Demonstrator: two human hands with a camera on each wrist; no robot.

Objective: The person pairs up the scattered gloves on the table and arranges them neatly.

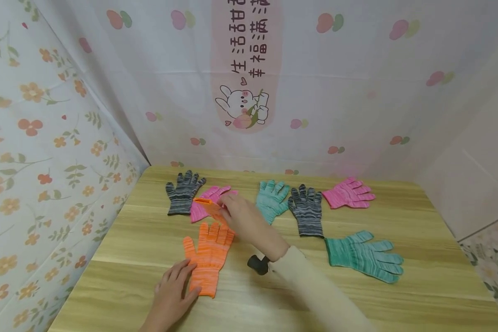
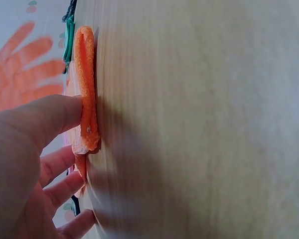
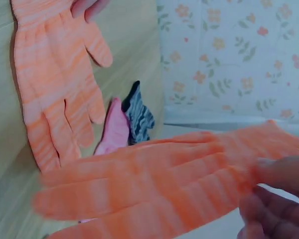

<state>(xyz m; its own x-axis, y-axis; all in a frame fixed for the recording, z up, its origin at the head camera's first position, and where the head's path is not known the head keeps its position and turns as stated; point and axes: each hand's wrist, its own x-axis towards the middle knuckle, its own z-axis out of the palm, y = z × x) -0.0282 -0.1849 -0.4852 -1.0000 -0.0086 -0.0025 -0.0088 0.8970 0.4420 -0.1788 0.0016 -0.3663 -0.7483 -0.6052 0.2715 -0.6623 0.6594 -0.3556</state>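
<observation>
Where the flat orange glove (image 1: 206, 269) lies on the bench (image 1: 124, 272), my left hand (image 1: 172, 291) rests at the left of its cuff, fingers loosely apart, the thumb touching the cuff's edge. Raised near the flat glove's fingertip end, the second orange glove (image 3: 154, 184) reaches out from my right hand (image 1: 244, 216), whose thumb and fingers are clamped on it near its cuff. Past the flat glove lie a pink glove (image 3: 114, 130) and a dark striped glove (image 1: 183, 196).
</observation>
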